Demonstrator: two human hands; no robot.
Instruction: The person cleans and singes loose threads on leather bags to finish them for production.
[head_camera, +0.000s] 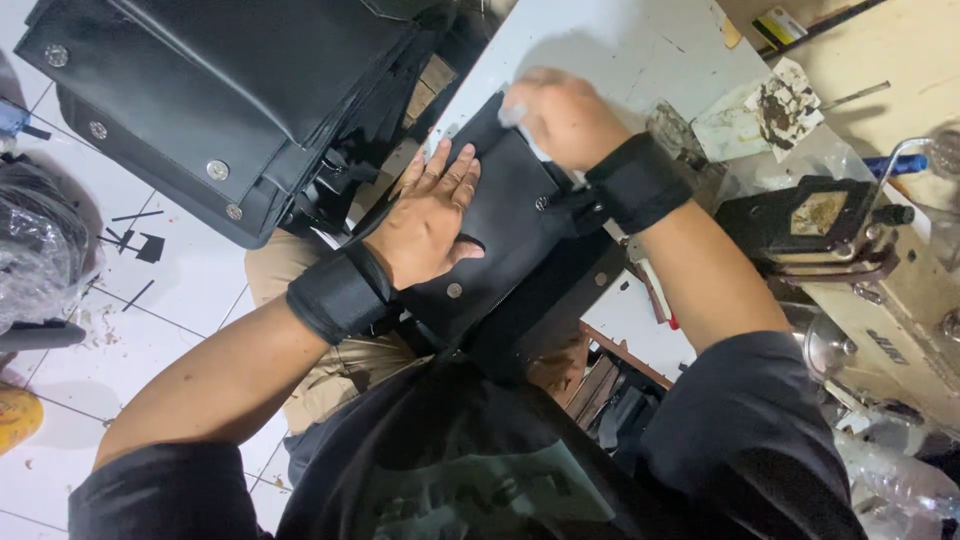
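At the worktop's (620, 40) near edge lies a black bag (510, 235). The left hand (430, 215) presses flat on it, fingers spread; the right hand (560, 115) pinches a white cloth (515, 115) against it. A yellow-green box (780, 25) sits at the far corner.

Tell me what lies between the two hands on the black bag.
In the head view, only the bag's bare black surface lies between the left hand and the right hand; nothing else rests there.
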